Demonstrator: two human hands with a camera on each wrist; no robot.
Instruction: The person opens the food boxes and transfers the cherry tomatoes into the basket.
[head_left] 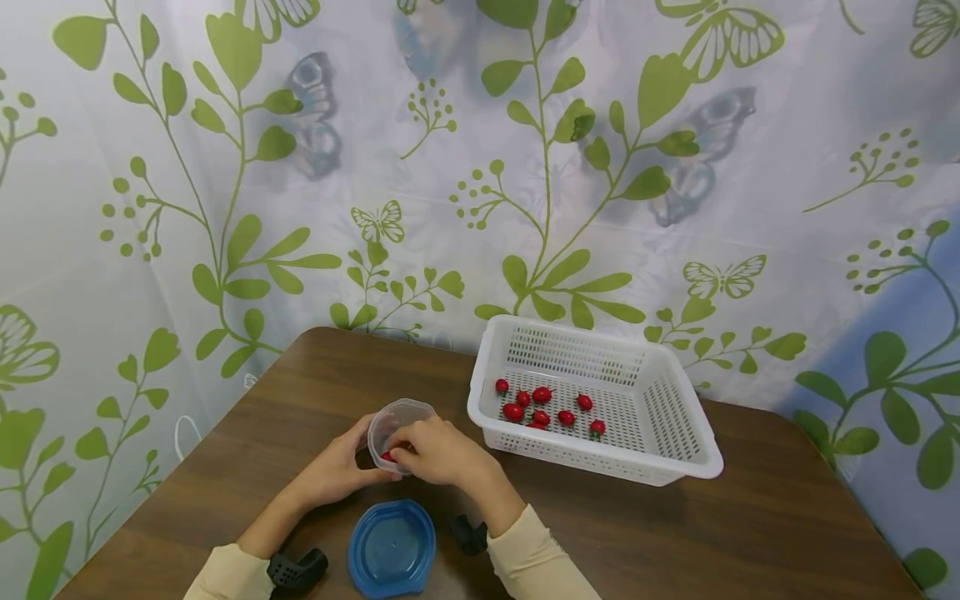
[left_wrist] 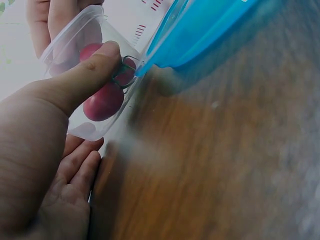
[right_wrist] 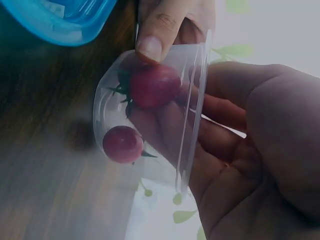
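My left hand (head_left: 337,468) grips a small clear plastic container (head_left: 411,410), tilted, its thumb (left_wrist: 92,70) across the outside wall. The fingers of my right hand (head_left: 442,450) reach in through the container's mouth and appear to pinch a red cherry tomato (right_wrist: 156,86) with a green stem; the plastic and fingers partly hide the contact. Another cherry tomato (right_wrist: 123,144) lies lower inside the container. On the table just below the hands sits a round blue plastic lid (head_left: 392,548), touched by neither hand.
A white perforated basket (head_left: 678,408) stands to the right of the hands, with several cherry tomatoes (head_left: 542,395) grouped in its left part. The brown wooden table (head_left: 750,517) ends at a leaf-and-butterfly patterned curtain (head_left: 450,250).
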